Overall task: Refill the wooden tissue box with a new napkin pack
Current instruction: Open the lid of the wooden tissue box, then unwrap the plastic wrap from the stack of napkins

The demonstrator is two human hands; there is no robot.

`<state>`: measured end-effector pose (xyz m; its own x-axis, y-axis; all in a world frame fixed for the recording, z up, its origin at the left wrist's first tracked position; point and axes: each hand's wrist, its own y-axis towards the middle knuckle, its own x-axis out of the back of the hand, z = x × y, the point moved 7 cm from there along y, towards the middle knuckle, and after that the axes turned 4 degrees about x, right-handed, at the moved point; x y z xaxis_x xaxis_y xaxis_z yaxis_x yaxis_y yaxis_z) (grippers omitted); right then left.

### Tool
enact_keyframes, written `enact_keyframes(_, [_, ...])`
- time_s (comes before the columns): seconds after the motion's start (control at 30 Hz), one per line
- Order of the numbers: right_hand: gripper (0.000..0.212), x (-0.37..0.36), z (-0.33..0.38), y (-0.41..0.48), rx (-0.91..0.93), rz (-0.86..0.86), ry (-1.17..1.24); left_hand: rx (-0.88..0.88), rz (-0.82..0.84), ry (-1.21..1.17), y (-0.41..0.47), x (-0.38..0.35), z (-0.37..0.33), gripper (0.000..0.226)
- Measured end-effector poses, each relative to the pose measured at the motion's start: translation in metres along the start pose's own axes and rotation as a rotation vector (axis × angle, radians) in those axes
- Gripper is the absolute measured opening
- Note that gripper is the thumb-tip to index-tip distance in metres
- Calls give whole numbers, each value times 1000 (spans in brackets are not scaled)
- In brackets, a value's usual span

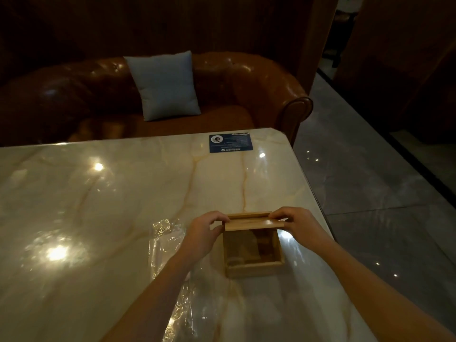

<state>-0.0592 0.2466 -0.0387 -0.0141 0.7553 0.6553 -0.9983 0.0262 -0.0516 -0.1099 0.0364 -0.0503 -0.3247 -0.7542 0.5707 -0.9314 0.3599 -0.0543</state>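
A square wooden tissue box (254,269) stands on the marble table near its right edge. Its wooden sliding lid (254,223) rests across the far end of the box, leaving most of the top uncovered. Dim brownish contents show inside; I cannot tell what they are. My left hand (207,230) grips the lid's left end and my right hand (299,224) grips its right end. A crumpled clear plastic wrapper (167,245) lies on the table just left of the box, under my left forearm.
The marble table (98,206) has a blue card (230,143) at its far edge. Behind it is a brown leather sofa (234,82) with a grey cushion (165,86). Grey tiled floor (370,193) lies to the right.
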Motion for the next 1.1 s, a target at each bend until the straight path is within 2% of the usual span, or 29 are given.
enact_keyframes(0.13, [12, 0, 0, 4, -30, 13, 20, 33, -6, -82, 4, 1, -2, 13])
enact_keyframes(0.4, [16, -8, 1, 18, -111, 15, -53, 126, -93, 42, 21, 3, -1, 8])
enact_keyframes(0.7, [21, -5, 3, 16, -129, -5, -45, 193, -89, -17, 18, 3, 4, 9])
enact_keyframes(0.9, [37, 4, 4, 7, -183, -41, -297, 185, -130, -92, 3, 14, -2, 20])
enact_keyframes(0.97, [36, 5, 11, 3, -164, -9, -382, 168, -151, -60, -2, 22, -2, 20])
enact_keyframes(1.1, [25, -2, 42, -1, -29, 15, -394, 167, -202, 51, -16, 40, 1, 25])
